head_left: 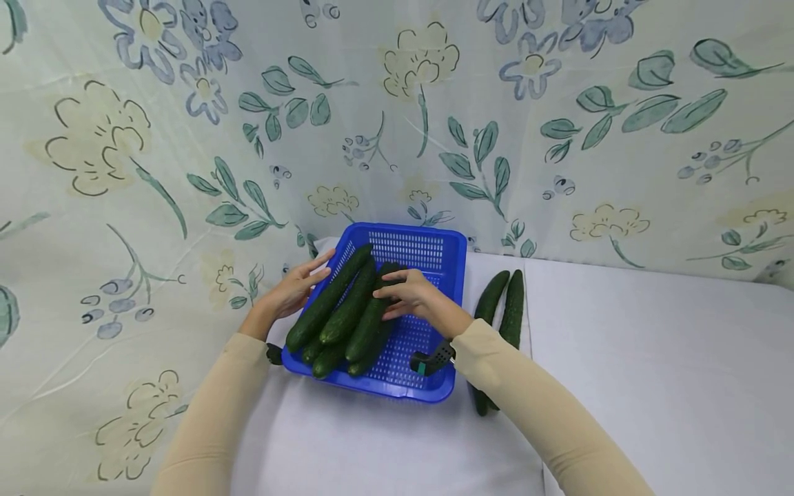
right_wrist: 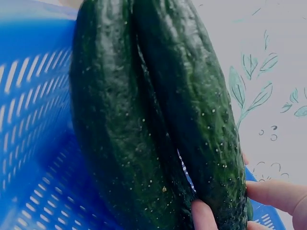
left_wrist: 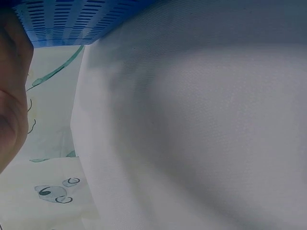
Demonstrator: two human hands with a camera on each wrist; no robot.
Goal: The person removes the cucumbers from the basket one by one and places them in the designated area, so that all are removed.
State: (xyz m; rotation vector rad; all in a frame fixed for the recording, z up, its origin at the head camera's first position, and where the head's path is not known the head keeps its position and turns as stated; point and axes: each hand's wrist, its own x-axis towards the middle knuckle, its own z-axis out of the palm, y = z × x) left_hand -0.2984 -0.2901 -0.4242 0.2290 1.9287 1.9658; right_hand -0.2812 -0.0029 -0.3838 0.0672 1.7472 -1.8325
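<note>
Several dark green cucumbers [head_left: 329, 303] are heaped lengthwise in the left half of a blue plastic basket [head_left: 462, 275]. Over the right side of this heap, my right hand [head_left: 409, 293] grips one cucumber [right_wrist: 201, 115], with digits on both its sides in the right wrist view. Another cucumber [right_wrist: 110, 115] lies right alongside it. My left hand [head_left: 294, 286] rests against the basket's left side, its visible fingers extended along the rim. In the left wrist view only part of that hand [left_wrist: 12, 96] shows, below the slotted basket wall [left_wrist: 72, 19].
Two more cucumbers [head_left: 511, 310] lie on the white-covered table [head_left: 620, 358] just right of the basket, partly hidden by my right forearm. A flower-patterned cloth [head_left: 384, 138] hangs behind the table and at the left.
</note>
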